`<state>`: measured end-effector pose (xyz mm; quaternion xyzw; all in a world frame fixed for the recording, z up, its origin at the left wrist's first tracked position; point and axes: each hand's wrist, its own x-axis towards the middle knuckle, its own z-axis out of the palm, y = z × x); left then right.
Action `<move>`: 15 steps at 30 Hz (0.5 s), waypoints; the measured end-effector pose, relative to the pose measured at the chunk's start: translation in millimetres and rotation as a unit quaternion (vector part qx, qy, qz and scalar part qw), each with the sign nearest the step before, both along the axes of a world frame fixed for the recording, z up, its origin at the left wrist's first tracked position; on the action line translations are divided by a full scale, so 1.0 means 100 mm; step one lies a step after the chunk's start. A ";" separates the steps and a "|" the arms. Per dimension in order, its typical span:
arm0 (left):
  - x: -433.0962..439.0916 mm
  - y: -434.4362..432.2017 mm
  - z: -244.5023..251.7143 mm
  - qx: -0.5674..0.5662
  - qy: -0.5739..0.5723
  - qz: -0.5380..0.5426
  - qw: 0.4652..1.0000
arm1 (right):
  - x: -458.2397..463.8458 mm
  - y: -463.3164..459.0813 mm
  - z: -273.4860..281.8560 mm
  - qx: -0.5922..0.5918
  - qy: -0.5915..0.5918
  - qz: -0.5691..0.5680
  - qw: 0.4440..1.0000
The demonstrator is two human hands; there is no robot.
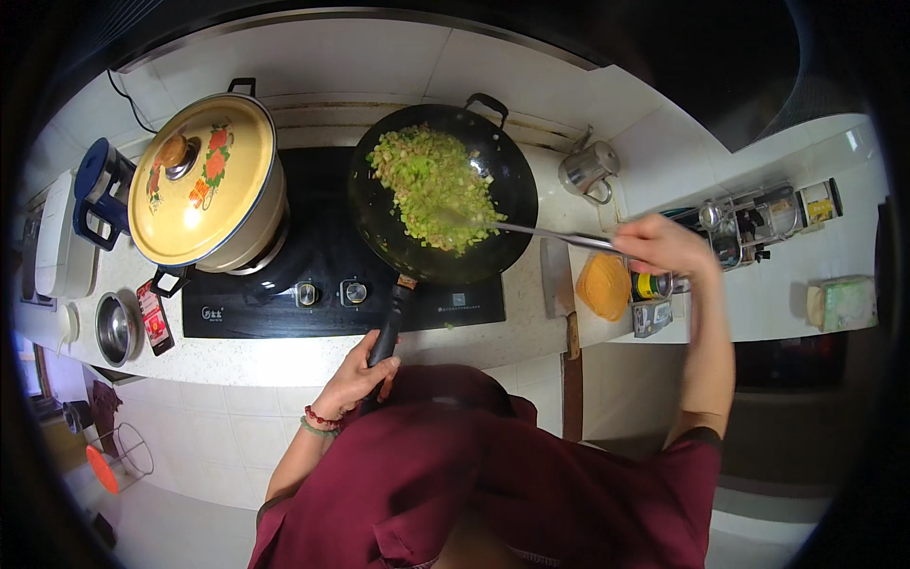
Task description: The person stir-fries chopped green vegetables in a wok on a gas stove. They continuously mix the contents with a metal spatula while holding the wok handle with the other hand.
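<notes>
My left hand [360, 379] grips the black handle [388, 331] of a dark wok [443, 263], which sits over the right side of a black glass cooktop [238, 311]. Chopped green vegetable [432, 174] mixed with small brownish bits is heaped in the wok. In my right hand [657, 247] is the handle of a long metal spatula [544, 232]. Its blade reaches into the lower right of the heap and is partly buried and blurred. A cream enamel pot [245, 231] with a yellow floral lid [213, 192] stands on the left burner.
Right of the cooktop lie a cleaver [557, 277] with a wooden handle and an orange cloth-like item [603, 287]. A metal oil pot [590, 169] stands behind them. On the left are a steel bowl [116, 331], a phone [155, 320] and a blue-lidded jug [96, 186].
</notes>
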<state>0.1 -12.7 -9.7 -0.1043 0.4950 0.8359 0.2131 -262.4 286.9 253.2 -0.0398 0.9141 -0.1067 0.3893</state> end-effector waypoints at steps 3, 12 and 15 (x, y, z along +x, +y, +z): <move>0.00 -0.01 0.01 0.023 -0.019 -0.003 1.000 | 0.05 0.05 0.28 0.110 -0.004 0.142 0.984; 0.03 0.01 -0.04 0.025 -0.015 -0.014 0.999 | 0.42 -0.38 -1.34 -0.004 0.291 0.153 0.944; 0.04 0.05 -0.07 0.037 -0.004 -0.015 0.999 | 0.61 -0.33 -1.36 0.011 0.395 0.203 0.896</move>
